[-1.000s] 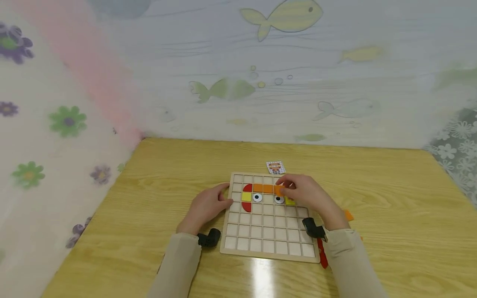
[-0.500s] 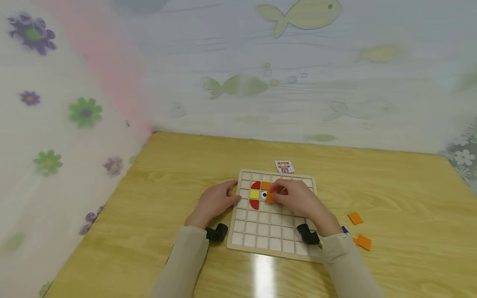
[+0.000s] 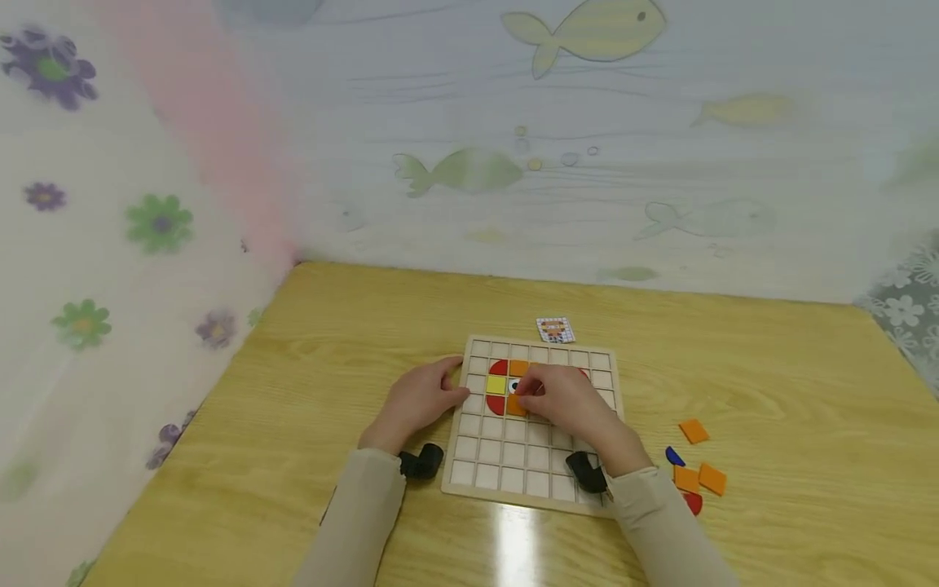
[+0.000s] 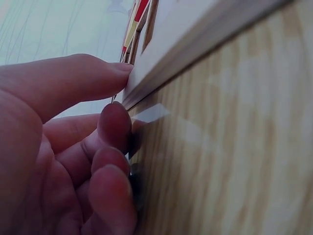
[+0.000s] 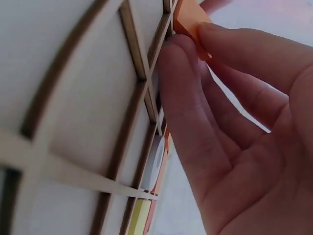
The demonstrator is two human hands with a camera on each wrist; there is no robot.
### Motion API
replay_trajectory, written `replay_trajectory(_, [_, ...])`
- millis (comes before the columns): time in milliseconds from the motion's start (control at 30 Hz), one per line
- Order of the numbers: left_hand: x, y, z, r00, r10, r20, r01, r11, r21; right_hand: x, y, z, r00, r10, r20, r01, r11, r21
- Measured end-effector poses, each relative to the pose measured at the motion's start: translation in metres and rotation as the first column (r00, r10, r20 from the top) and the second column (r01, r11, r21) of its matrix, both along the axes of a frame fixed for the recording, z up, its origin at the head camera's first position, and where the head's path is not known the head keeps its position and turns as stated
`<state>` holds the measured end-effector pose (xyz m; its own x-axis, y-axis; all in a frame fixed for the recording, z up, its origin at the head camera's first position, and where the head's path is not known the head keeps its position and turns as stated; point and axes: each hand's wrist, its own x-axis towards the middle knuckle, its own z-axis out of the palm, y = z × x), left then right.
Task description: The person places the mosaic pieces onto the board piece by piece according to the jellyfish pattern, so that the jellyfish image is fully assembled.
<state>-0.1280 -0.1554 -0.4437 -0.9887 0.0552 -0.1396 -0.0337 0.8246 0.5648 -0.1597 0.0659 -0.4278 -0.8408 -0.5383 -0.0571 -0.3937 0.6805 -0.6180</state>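
Observation:
My right hand (image 3: 568,399) pinches an orange square tile (image 3: 516,405) between thumb and fingers, over the cell below a round eye piece (image 3: 514,386). In the right wrist view the tile (image 5: 188,19) tilts against the grid ribs, partly hidden by the fingers. Against the left edge of the wooden grid board (image 3: 513,483) rests my left hand (image 3: 418,399), its thumb touching the rim (image 4: 161,58) and its other fingers loosely bent. A yellow square (image 3: 495,385) lies between two red curved pieces (image 3: 498,368) on the board. My right hand hides pieces farther right.
Beyond the board lies a small picture card (image 3: 555,329). Right of the board are loose orange tiles (image 3: 693,430), a blue curved piece (image 3: 675,456) and a red piece (image 3: 693,503), partly behind the sleeve. A painted wall stands at the table's far edge.
My right hand has moved left and nearer with an orange tile, from the top orange row to the cell below the left eye. My left hand has stayed at the board's edge.

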Motion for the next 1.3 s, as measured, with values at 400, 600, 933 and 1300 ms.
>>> replay_trajectory(400, [-0.001, 0.002, 0.003, 1.0, -0.001, -0.012, 0.0, 1.0, -0.011, 0.001, -0.002, 0.006, 0.996, 0.04, -0.082, -0.037, 0.999, 0.035])
replay_trajectory(600, [-0.004, 0.005, 0.001, 1.0, -0.007, -0.016, 0.007, 1.0, -0.012, -0.003, 0.015, 0.011, 0.994, 0.035, -0.104, -0.028, 0.998, 0.064])
replay_trajectory(933, [-0.006, 0.006, 0.001, 1.0, -0.005, -0.022, 0.005, 1.0, -0.018, 0.0, 0.06, 0.014, 0.996, -0.036, -0.079, 0.041, 0.997, 0.065])
replay_trajectory(1300, [-0.002, 0.003, -0.001, 1.0, 0.004, 0.006, -0.004, 1.0, -0.022, -0.004, 0.115, 0.016, 0.986, -0.167, -0.014, 0.167, 0.982, 0.092])
